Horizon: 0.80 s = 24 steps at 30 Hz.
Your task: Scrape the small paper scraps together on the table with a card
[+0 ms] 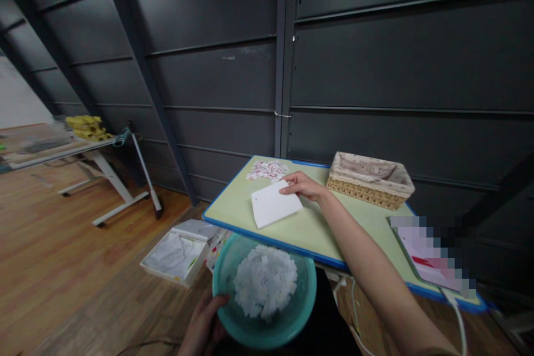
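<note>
My right hand (303, 185) pinches the upper right edge of a white sheet of paper (275, 204), held over the pale green table (321, 225). Below the table's front edge is a teal plastic basin (306, 311), with a heap of small white paper pieces (267, 281) inside. My left hand (205, 317) grips the basin's left rim, thumb on the inner side and the other fingers mostly hidden underneath. Past the sheet, a spread of small white-and-red paper pieces (267, 169) lies on the table's far left part.
A wicker basket (362, 192) with a cloth lining stands at the back right. A tablet-like device (421, 258), partly blurred out, lies at the right edge with a white cable (459, 317). An open white box (175, 253) sits on the floor; another table (62, 150) stands left.
</note>
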{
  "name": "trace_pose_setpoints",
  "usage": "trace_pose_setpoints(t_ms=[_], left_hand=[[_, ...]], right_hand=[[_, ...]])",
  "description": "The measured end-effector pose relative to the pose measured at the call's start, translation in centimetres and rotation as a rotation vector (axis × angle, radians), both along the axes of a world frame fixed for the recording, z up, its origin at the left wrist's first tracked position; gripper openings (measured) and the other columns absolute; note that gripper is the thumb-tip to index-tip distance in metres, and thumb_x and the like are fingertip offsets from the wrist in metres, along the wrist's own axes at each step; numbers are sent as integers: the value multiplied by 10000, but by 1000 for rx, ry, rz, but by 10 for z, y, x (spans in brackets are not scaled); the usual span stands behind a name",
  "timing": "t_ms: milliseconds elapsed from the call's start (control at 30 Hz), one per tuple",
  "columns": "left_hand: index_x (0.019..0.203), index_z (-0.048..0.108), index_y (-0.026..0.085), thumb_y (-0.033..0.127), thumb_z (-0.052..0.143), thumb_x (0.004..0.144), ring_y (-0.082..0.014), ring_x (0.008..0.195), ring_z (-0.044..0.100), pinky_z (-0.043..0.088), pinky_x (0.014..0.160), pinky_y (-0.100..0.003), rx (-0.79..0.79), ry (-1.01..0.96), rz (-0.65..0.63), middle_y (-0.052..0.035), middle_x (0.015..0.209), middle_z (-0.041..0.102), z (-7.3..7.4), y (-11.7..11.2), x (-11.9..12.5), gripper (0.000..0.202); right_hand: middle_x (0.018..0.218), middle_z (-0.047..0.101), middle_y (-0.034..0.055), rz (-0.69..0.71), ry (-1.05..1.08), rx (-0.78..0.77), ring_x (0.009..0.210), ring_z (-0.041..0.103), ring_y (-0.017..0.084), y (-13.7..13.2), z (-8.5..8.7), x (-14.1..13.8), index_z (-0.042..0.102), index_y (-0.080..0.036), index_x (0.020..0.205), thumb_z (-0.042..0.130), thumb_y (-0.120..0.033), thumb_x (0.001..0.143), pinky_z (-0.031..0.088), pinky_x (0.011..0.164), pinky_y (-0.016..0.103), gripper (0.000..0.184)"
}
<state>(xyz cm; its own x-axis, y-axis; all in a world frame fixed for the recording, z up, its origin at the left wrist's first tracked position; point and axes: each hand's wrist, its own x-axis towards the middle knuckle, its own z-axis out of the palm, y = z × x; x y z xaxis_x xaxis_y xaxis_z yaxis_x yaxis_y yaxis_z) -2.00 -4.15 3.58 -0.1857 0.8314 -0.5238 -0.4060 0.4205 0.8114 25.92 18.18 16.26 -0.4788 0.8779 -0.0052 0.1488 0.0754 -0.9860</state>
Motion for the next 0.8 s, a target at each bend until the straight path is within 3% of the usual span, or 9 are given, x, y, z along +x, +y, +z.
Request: trace_pose_setpoints(t_ms=[167,267,400,567,667,733,800], left_hand=[[887,698,160,254,817,609,-210,540,678,534,493,-286,38,-48,-8,-23,602,715,-13,6,-2,316],[909,707,183,236,819,603,-259,667,733,566,550,-305,30,-46,-1,-33,637,745,-5,4,-2,330],[940,708,178,226,787,656,-250,646,736,575,546,-303,16,-36,-20,-42,676,770,4,1,-1,298],[924,673,170,174,738,707,-178,509,666,502,448,-244,33,-56,-1,17,553,694,-8,4,-1,227],[887,662,174,175,754,693,-131,441,603,448,402,-206,37,-77,10,50,503,644,-11,5,-1,214],[907,668,170,188,761,694,-120,424,589,456,403,-205,36,-63,-7,40,535,672,-5,3,0,234],[956,674,167,190,760,699,-168,540,676,537,495,-253,40,-50,-22,-10,673,750,6,0,1,271]], right_hand=[[624,647,25,-494,34,95,522,549,125,14,-1,17,675,-126,797,722,-242,588,386,451,212,243],[589,625,21,-613,-26,64,514,547,134,21,-4,24,652,-133,731,681,-183,586,395,451,224,155],[568,616,17,-558,1,14,499,538,127,22,-10,24,636,-140,696,673,-168,582,379,445,216,123],[536,583,0,-449,-58,15,454,497,108,18,-10,22,660,-118,701,687,-175,572,343,415,212,144],[526,583,-4,-311,-84,-11,428,476,98,13,-7,19,682,-109,720,714,-197,564,313,402,209,182],[561,617,8,-206,-69,-28,451,506,103,9,-5,15,695,-110,735,737,-220,553,321,415,206,216],[602,650,20,-111,-56,-34,490,541,109,4,-4,9,701,-114,734,761,-245,539,340,436,202,243]])
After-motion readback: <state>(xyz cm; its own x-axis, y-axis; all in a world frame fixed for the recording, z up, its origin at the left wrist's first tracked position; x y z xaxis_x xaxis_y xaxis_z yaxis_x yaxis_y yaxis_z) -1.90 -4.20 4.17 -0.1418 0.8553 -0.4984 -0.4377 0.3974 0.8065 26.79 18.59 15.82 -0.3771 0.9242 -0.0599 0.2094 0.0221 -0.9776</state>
